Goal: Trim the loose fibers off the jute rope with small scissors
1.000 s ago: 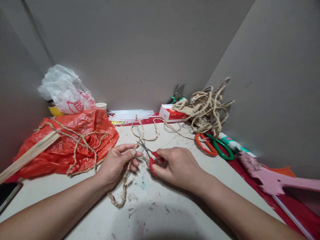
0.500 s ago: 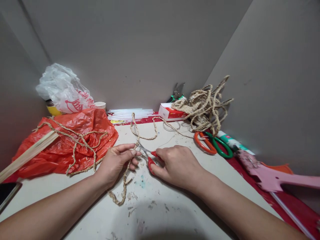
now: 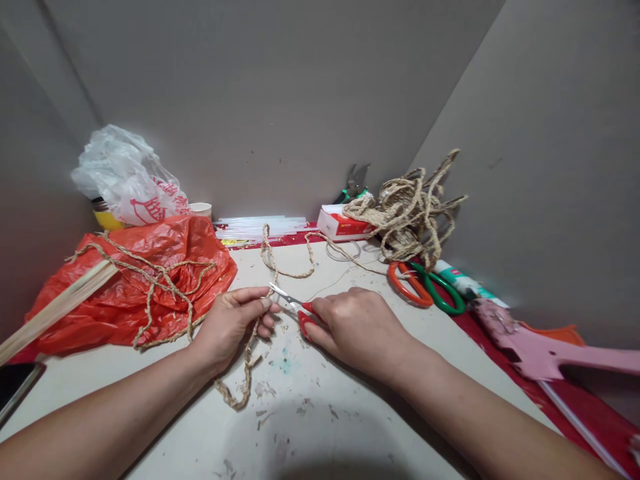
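Pinching the braided rope [image 3: 260,319] above the counter [image 3: 320,413], the left hand [image 3: 233,323] presents it; the right hand [image 3: 357,327] grips small red scissors [image 3: 295,305], blades parted at the rope. Closing them squarely seems next. Clutter crowds left and back; the near counter lies open.

Scuffed white table [image 3: 350,427] under rope [image 3: 245,373], red bag [image 3: 150,280], scissors [image 3: 425,287].

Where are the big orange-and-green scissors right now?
The orange-and-green scissors lie on the table's right side, beyond the right hand, just in front of the rope tangle and beside the glue tube.
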A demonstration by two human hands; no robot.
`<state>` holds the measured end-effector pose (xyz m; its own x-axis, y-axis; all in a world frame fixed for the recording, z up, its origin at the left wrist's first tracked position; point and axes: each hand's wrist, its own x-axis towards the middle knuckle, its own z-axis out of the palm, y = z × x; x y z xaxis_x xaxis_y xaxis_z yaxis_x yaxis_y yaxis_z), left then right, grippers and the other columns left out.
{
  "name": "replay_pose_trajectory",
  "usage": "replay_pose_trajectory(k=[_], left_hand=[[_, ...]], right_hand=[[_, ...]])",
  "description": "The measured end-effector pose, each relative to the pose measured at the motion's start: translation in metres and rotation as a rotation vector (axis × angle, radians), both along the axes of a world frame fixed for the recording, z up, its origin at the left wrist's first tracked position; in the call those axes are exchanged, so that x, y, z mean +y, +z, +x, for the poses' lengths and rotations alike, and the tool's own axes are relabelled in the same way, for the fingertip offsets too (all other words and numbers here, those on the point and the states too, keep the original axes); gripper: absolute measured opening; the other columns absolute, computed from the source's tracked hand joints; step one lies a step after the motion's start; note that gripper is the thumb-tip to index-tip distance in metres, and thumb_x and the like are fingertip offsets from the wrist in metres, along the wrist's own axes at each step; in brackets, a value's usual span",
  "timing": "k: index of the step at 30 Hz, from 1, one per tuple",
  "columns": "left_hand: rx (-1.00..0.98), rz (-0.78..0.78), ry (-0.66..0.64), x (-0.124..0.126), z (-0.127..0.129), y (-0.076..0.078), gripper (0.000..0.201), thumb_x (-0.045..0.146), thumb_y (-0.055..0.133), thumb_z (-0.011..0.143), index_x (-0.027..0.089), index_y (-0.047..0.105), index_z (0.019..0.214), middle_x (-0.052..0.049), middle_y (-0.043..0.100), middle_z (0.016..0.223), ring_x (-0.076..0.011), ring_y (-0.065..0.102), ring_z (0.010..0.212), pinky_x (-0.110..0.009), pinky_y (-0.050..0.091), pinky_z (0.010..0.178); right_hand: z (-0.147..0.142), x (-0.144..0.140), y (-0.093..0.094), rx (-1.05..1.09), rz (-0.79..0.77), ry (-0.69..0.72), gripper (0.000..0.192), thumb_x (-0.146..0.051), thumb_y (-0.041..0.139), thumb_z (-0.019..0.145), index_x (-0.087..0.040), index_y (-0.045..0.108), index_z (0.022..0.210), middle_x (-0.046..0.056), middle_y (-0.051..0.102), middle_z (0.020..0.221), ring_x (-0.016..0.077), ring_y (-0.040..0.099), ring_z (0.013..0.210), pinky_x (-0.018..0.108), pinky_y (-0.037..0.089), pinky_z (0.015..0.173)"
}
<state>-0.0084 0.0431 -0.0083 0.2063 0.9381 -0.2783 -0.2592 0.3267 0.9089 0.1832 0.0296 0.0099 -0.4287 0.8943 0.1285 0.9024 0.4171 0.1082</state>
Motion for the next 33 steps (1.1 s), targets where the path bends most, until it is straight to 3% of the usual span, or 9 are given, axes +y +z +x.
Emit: replay_pose_trajectory(k=[33], left_hand=[[0.027,0.025,-0.007,-0.0020,0.0014,-0.0011,0.018,0.012,0.062,0.073,0.009,0.061,0.091,-0.007,0.068,0.070,-0.0086,0.055,0.048,-0.020,0.048,0.047]], right_hand=[[0.0003,0.0015,-0.0045,0.083,-0.022,0.029,0.028,-0.041,0.049,0.077,-0.020,0.063,0.064,0.003,0.064,0.057,0.0149,0.054,0.051,0.029,0.018,0.052]])
